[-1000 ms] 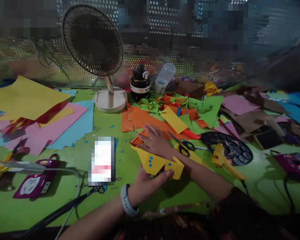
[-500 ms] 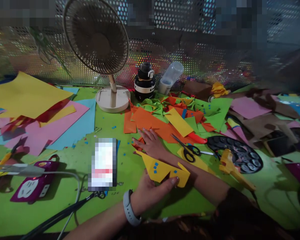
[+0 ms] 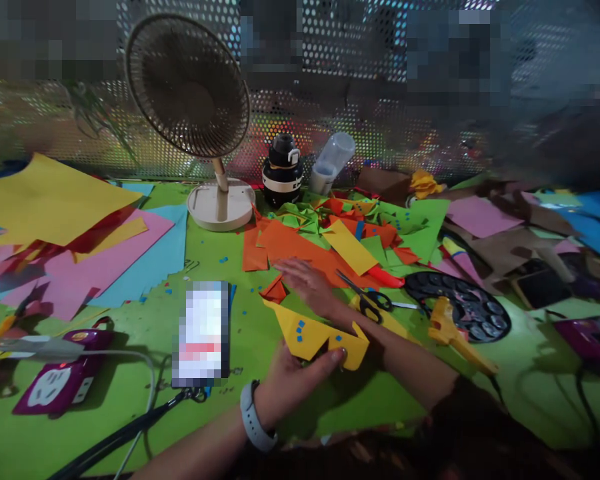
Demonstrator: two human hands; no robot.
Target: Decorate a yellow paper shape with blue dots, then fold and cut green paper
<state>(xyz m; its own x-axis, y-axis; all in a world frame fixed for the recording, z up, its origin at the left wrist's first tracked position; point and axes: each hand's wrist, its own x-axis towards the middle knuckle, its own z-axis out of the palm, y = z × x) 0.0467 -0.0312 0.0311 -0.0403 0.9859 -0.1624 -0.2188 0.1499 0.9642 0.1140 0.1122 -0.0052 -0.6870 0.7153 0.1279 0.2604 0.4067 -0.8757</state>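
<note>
My left hand (image 3: 300, 380), with a pale watch band at the wrist, holds a cut piece of yellow paper (image 3: 313, 339), its thumb on the front. Small blue squares dot that piece, and it has a notch in its lower edge. Beyond it, my right hand (image 3: 307, 283) is stretched out over the near edge of an orange sheet (image 3: 300, 243), fingers extended and holding nothing I can see. A small folded orange scrap (image 3: 274, 291) lies just beside the right hand. Scissors (image 3: 367, 297) with black handles rest to the right of that hand.
A phone (image 3: 200, 333) and a purple power strip (image 3: 63, 373) lie on the left. A fan (image 3: 220, 203), black bottle (image 3: 283, 177) and clear bottle (image 3: 334, 160) stand behind. To the right are a black palette (image 3: 487, 313) and yellow glue gun (image 3: 453, 333). Coloured paper is scattered around.
My right hand's fingers, spread before, are now closer together, and the orange scrap beside them shows more. The left hand keeps its hold on the yellow paper. The whole view has shifted slightly.
</note>
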